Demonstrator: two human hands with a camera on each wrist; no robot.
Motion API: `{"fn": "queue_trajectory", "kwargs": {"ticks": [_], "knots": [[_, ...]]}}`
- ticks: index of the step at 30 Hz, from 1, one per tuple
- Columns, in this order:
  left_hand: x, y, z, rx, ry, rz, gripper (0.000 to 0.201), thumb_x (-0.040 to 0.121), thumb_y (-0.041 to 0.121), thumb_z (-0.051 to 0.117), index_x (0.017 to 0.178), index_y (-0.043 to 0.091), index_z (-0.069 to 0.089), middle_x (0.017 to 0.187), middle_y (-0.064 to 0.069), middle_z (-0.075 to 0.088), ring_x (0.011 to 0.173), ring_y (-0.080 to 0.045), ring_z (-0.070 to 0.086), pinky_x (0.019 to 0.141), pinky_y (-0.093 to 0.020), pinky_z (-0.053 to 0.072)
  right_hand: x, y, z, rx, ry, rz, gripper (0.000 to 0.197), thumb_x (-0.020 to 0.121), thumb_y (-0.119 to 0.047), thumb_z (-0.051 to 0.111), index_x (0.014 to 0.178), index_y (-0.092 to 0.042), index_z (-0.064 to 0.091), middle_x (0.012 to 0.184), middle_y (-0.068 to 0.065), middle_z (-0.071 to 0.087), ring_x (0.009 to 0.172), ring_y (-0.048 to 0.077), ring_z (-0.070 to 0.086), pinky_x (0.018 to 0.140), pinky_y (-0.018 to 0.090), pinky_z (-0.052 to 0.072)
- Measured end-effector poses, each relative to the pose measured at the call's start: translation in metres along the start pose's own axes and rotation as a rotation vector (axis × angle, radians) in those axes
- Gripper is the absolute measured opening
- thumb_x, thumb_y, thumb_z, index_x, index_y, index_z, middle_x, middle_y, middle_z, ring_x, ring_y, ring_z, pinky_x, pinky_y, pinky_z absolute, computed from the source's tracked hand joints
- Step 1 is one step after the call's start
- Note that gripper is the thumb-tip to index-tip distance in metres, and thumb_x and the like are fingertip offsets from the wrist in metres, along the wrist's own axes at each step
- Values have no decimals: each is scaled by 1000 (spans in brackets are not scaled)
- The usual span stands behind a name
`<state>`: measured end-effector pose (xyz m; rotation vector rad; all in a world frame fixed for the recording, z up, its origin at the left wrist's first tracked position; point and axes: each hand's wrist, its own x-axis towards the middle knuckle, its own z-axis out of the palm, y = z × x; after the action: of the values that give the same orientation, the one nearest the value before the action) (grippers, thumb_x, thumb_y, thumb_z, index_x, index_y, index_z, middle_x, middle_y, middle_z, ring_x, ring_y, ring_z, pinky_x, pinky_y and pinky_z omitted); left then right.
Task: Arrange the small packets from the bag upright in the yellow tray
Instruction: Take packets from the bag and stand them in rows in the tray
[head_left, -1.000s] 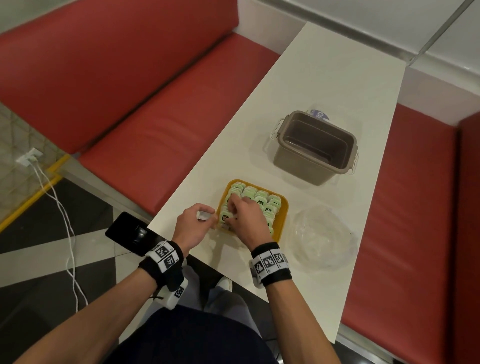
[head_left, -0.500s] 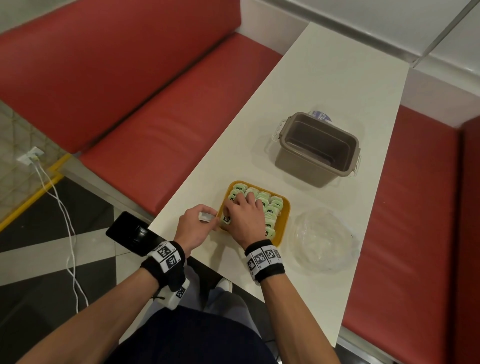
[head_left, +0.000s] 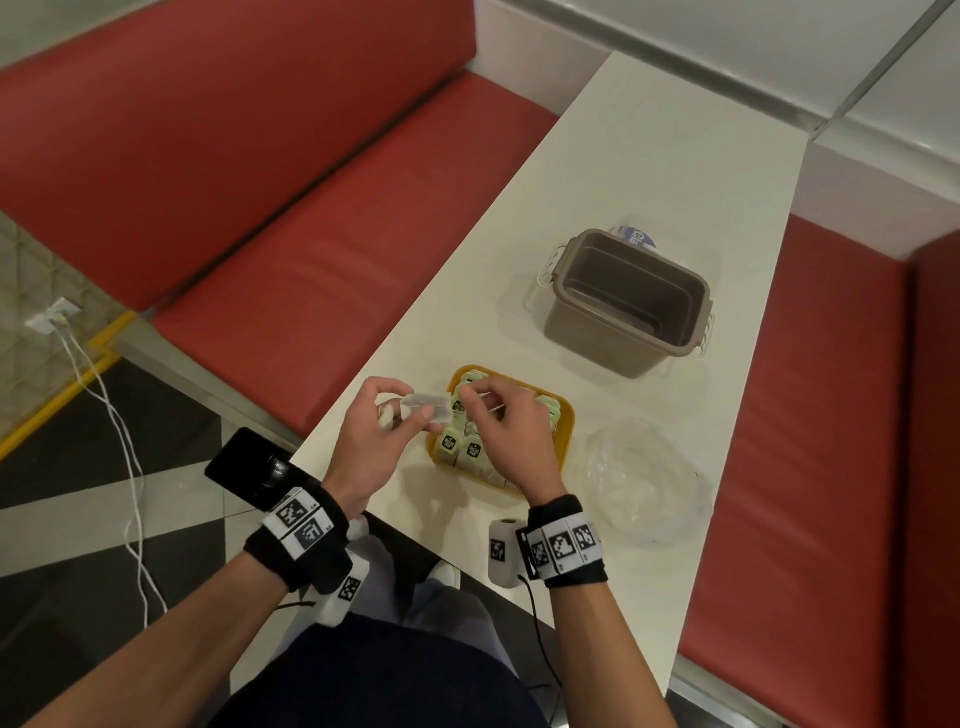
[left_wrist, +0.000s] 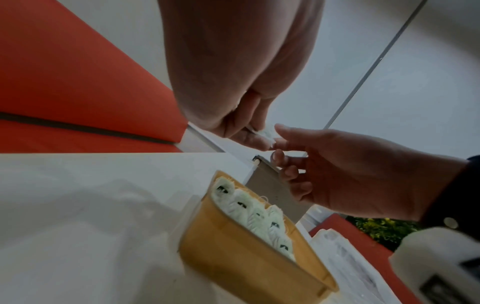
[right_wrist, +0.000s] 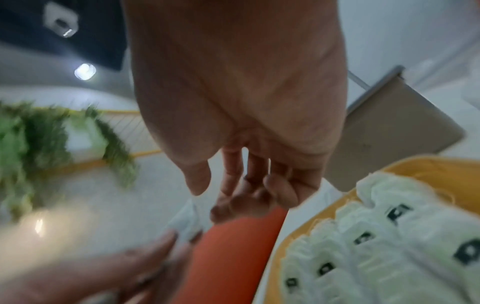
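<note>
Head view: nearest the person, the left hand (head_left: 382, 431) is raised above the near left edge of the tabletop (head_left: 649, 171), its thumb and fingers pinched on a pale flat packet (head_left: 427, 406). The packet lies roughly level, its long axis running from the left hand across toward the right hand (head_left: 501, 431). The right hand hovers just beside it, above the near left part of the yellow tray (head_left: 563, 441). Its fingertips (head_left: 470, 396) meet the packet's free end. The left wrist view shows the two hands' fingertips come together on the packet, while the right hand's other fingers curl loosely; whether it already grips the packet firmly I cannot tell.

Just below and beyond the hands, the tray holds rows of green-white packets (head_left: 460, 447) standing upright, packed close; any open slot is hidden under the right hand. So the held packet must likely turn from level to upright and go down and to the right, a short move for which the right hand is the nearer.

To the right of the right hand lies the clear crumpled bag (head_left: 644, 478), apparently emptied. Well beyond the hands stands a grey-brown bin (head_left: 623, 343), open and apart from the tray.
</note>
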<state>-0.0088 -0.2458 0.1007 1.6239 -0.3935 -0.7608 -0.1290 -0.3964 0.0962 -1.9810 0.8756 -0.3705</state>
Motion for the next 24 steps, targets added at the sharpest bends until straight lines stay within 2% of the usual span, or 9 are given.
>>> {"fn": "queue_trajectory", "kwargs": {"ticks": [2, 4, 6, 8, 12, 14, 17, 20, 24], "knots": [[0, 4, 3, -7, -46, 63, 21, 99, 10, 77, 110, 9, 59, 96, -15, 81, 85, -21, 80, 69, -19, 54, -7, -8, -4, 177, -81, 71, 28, 109, -50, 60, 108, -27, 76, 81, -5, 77, 70, 7, 68, 69, 30, 56], [1, 5, 4, 52, -85, 147, 19, 94, 8, 82, 101, 12, 65, 102, -10, 80, 98, -22, 78, 85, -30, 59, -12, -11, -8, 374, -128, 168, 33, 111, -50, 58, 111, -22, 75, 83, 2, 78, 67, 12, 66, 60, 26, 52], [1, 6, 6, 94, -128, 195, 19, 89, 3, 85, 97, 12, 70, 113, -3, 79, 111, -21, 74, 95, -36, 59, -14, -11, -12, 485, -143, 231, 28, 109, -43, 65, 110, -17, 73, 84, 3, 77, 69, 15, 66, 59, 25, 48], [0, 8, 10, 64, -135, 207, 22, 86, -3, 85, 101, 9, 74, 117, -2, 76, 111, -20, 73, 95, -32, 60, -16, -8, -15, 550, -141, 232, 20, 104, -28, 75, 110, -10, 71, 87, 6, 78, 73, 17, 70, 64, 27, 51], [-2, 18, 13, -47, -134, 97, 53, 86, 0, 87, 132, 17, 67, 116, -6, 76, 105, -21, 77, 90, -27, 61, -21, -9, -22, 730, -23, 198, 27, 99, -12, 79, 120, -3, 64, 99, 18, 80, 79, 23, 73, 72, 31, 60], [-1, 20, 15, -43, -206, 57, 48, 85, 6, 89, 128, 16, 69, 115, -5, 78, 105, -21, 78, 90, -28, 60, -23, -12, -23, 797, 22, 190, 31, 99, -10, 79, 126, -7, 63, 104, 18, 81, 80, 25, 74, 77, 35, 63], [4, 20, 20, 36, -248, 104, 29, 89, 11, 87, 115, 13, 76, 109, -4, 80, 104, -18, 76, 90, -26, 59, -27, -10, -23, 779, 51, 181, 25, 99, -11, 80, 119, -6, 67, 108, 17, 81, 92, 31, 78, 84, 43, 66], [12, 20, 22, 104, -180, 169, 16, 95, 15, 83, 110, 13, 78, 105, -3, 80, 101, -18, 74, 90, -25, 57, -28, 0, -23, 696, 27, 187, 26, 96, -13, 84, 109, -2, 65, 108, 16, 80, 96, 34, 80, 84, 43, 65], [23, 23, 23, 312, -229, 277, 16, 96, 19, 82, 111, 19, 79, 98, 3, 80, 97, -17, 75, 91, -29, 59, -27, 9, -31, 385, -32, 130, 31, 90, -30, 90, 110, -21, 68, 105, -1, 81, 98, 15, 78, 84, 33, 64]]}}
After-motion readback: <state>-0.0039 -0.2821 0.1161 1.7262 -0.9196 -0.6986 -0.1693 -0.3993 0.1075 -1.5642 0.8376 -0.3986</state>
